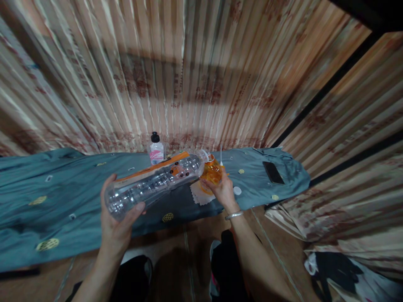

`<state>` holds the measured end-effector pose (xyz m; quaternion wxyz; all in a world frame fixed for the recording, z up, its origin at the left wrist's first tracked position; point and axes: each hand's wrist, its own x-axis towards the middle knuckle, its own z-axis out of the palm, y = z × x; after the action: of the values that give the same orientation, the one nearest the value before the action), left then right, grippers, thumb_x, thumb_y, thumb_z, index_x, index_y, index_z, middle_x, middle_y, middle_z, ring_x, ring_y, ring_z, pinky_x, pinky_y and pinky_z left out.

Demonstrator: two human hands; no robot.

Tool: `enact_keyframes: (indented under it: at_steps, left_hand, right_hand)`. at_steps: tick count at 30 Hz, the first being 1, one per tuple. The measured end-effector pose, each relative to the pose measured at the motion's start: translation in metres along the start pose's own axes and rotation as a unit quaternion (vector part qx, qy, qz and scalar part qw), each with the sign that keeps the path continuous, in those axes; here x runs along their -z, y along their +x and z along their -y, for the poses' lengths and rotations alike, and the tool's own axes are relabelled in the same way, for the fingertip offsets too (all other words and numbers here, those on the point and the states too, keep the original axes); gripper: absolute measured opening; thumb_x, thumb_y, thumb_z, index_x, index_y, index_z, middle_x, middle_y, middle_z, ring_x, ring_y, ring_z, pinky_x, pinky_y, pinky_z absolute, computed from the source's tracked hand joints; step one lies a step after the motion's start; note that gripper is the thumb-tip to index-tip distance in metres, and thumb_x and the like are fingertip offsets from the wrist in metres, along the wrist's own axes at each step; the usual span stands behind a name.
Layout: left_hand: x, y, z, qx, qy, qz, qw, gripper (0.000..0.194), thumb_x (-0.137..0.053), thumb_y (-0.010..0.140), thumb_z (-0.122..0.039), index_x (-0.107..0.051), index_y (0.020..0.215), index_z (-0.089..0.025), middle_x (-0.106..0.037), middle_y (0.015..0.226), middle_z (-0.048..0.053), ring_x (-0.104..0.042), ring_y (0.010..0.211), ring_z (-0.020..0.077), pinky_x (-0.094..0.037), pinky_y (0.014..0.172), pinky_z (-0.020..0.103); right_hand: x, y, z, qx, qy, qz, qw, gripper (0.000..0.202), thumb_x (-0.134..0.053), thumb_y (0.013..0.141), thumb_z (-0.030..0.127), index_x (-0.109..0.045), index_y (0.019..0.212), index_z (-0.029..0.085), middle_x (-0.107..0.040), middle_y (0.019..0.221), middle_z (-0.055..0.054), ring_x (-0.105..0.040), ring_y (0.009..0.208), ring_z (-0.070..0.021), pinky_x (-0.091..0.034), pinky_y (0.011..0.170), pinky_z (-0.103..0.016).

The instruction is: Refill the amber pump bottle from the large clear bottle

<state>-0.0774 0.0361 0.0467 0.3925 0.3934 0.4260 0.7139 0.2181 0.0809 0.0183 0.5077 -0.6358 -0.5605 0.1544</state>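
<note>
My left hand (121,218) is wrapped round the lower end of a large clear plastic bottle (154,182) with an orange label. The bottle is tilted to the right, and its neck meets the mouth of a small orange see-through bottle (211,171). My right hand (223,188) grips that orange bottle, which stands over a pale cloth with a scalloped edge (201,197). A white round cap (237,191) lies just right of my right hand. Behind the orange bottle a thin white tube (221,157) sticks up. Whether liquid is flowing I cannot tell.
Behind the large bottle stands a small clear bottle with a black cap (156,149). A dark phone (273,173) lies at the right on the blue-green cloth (72,188). Pleated curtains (176,75) hang close behind, and a black metal bar (327,92) slants at the right.
</note>
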Motion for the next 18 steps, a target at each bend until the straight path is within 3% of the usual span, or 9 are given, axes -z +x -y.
enact_keyframes:
  at_steps: [18]
  left_hand:
    - [0.0013,0.0013,0.0014,0.004,-0.017,-0.009,1.000,0.108,-0.105,0.045,-0.032,-0.062,0.144,-0.027,-0.070,0.108,0.001,-0.068,0.080,0.0172,-0.060,0.059,0.022]
  right_hand:
    - [0.0006,0.0007,-0.0014,0.003,0.002,0.004,1.000,0.063,-0.090,0.073,0.039,-0.065,0.129,0.023,-0.084,0.115,-0.009,-0.081,0.105,-0.0324,-0.066,0.088,-0.043]
